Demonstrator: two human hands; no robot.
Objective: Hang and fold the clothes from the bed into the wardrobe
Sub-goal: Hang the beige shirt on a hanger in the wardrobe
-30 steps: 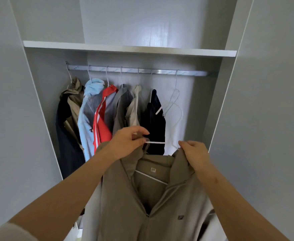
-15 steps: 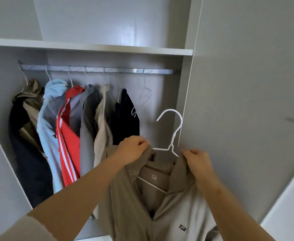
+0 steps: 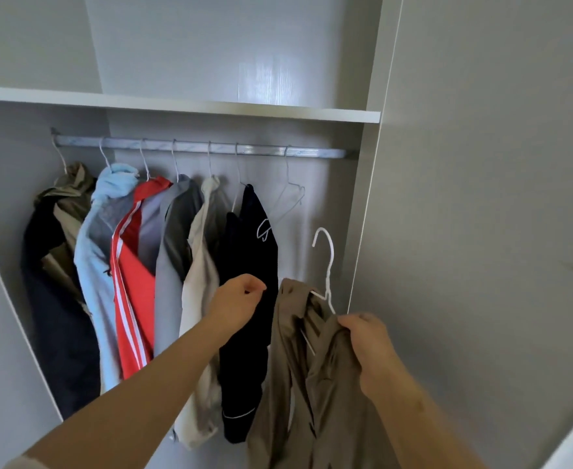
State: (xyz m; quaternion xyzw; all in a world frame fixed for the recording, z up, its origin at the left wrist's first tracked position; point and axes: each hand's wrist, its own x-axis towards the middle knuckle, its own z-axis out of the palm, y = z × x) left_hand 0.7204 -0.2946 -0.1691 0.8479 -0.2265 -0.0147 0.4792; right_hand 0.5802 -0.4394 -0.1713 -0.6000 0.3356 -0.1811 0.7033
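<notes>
Right hand (image 3: 369,346) grips the jacket (image 3: 312,384), bunched at its collar together with one shoulder of its white hanger (image 3: 327,265), below the right end of the rail (image 3: 210,148). The hook stands free above the cloth, well under the rail. Left hand (image 3: 241,299) is curled in front of the navy garment (image 3: 248,258) under the rail's middle; whether it pinches any cloth I cannot tell. To hang it well, I judge the right hand should lift until the hook clears the rail, right of the empty hanger (image 3: 288,194), then lower it on. The left hand could push the navy garment leftwards for room. The collar looks lopsided and may slip off on release.
</notes>
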